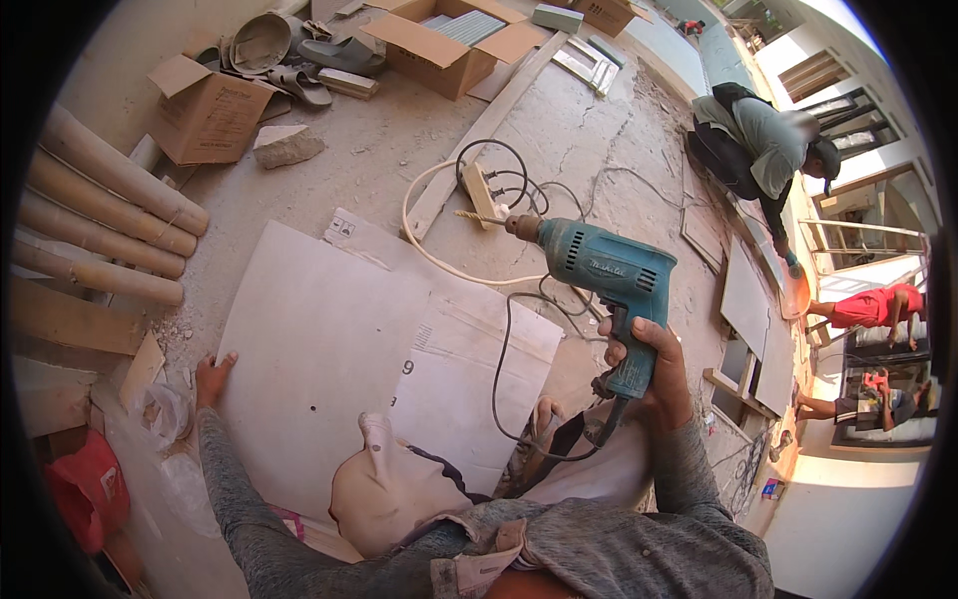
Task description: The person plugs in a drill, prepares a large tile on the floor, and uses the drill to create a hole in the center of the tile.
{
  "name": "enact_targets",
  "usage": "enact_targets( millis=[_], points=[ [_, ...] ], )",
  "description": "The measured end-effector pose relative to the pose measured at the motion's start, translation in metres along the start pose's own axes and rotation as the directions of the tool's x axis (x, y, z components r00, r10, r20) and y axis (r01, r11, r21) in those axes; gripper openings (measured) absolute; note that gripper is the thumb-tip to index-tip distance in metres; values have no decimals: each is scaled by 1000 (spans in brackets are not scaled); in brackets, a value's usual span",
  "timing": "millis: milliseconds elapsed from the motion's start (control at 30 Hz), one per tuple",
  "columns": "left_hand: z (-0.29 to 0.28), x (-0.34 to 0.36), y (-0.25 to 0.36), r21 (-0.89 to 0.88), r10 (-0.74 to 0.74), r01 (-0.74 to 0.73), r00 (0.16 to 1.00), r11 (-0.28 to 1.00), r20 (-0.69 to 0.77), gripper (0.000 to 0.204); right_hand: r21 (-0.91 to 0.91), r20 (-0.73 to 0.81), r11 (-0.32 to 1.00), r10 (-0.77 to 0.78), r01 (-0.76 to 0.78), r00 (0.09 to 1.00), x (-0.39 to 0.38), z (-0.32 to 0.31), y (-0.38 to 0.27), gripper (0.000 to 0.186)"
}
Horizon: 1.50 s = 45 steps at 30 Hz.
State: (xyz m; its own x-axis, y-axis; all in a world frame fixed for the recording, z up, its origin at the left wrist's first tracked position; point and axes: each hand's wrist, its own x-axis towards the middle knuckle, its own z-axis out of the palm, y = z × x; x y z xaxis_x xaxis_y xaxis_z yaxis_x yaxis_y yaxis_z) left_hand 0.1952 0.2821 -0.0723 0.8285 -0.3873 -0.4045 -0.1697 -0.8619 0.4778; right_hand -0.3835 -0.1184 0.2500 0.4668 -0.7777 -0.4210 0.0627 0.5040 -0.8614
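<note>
My right hand (654,359) is wrapped round the handle of a teal corded power drill (609,265), raised over my lap. Its drill bit (477,217) points left, and the black cord hangs from the base of the handle. My left hand (213,380) is closed on the left edge of a pale flat panel (309,329), thumb on top; the fingers beneath are partly hidden. A small dark hole (312,407) shows in the panel. Under its right side lies a sheet of printed white cardboard (479,359).
Beyond the panel, a power strip (481,196) with plugs and loose cables lies beside a long wooden beam (489,135). Cardboard boxes (215,110) and sandals (344,55) are at far left, bamboo poles (110,205) at left. A co-worker (763,150) bends at far right near loose boards (743,295).
</note>
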Motion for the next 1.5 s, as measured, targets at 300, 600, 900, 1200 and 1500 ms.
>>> enact_targets(
  millis=[300,600,900,1200,1500],
  points=[
    [-85,-74,79,-242,23,85,911,966,412,66,98,15,994,45,-46,999,9,0,-12,47],
    [-129,-165,160,22,-14,2,828,1000,560,63,302,-96,947,148,-113,984,-2,-37,-78,40],
    [-110,-299,242,83,200,-269,858,959,473,28,244,-368,970,111,-19,923,-104,-36,-282,33],
    [-229,-332,381,395,429,-672,720,627,545,34,207,-579,978,110,15,808,-221,-61,-437,28],
    [-310,-371,529,561,304,-621,772,547,558,37,182,-650,983,108,16,752,-260,-149,-511,25]
  ],
)
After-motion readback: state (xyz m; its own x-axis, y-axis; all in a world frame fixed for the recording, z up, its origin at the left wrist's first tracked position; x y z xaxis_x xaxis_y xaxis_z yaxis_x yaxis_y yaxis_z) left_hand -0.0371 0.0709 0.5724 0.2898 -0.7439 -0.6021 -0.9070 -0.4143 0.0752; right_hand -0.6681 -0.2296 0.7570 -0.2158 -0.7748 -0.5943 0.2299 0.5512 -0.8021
